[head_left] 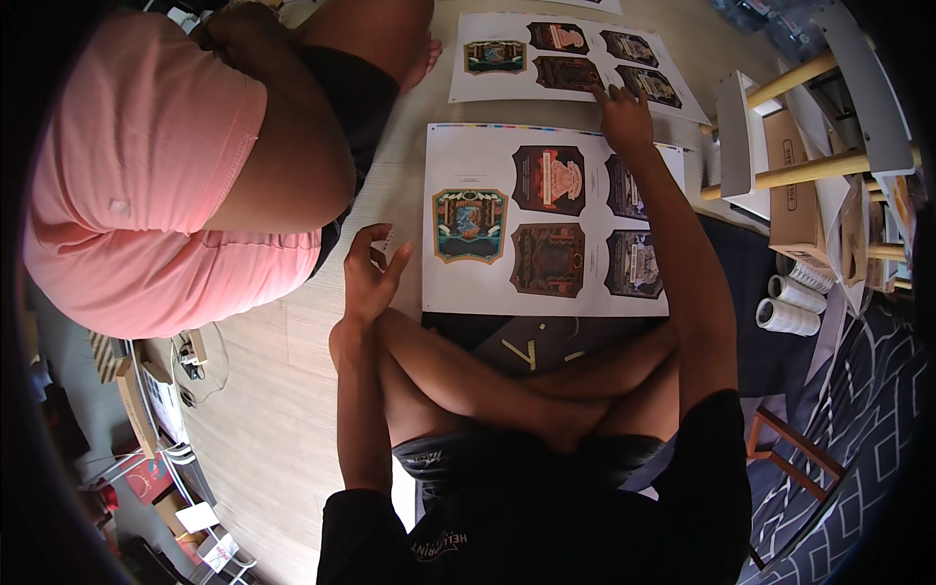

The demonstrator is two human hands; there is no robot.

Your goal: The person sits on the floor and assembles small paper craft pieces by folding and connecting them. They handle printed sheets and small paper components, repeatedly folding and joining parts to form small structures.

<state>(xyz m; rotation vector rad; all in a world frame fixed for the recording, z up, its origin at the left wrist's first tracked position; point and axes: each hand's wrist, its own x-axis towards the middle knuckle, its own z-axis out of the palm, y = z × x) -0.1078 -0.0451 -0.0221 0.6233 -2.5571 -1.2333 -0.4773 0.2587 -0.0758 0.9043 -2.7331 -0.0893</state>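
Observation:
Two white printed sheets with dark, ornate label designs lie on the floor in front of me. My right hand reaches over the near sheet, fingers spread, fingertips on or just above the lower edge of the far sheet. To the left of the near sheet is my left hand, its fingers curled and thumb apart. A small whitish piece with dark marks shows between the fingers and appears to be held there. My right forearm hides part of the near sheet's right-hand labels.
Another person in a pink shirt sits close on the left. Small yellow strips lie between the near sheet and my crossed legs. At right are white rolls, a cardboard box and a wood-and-white rack. Plastic bottles stand behind.

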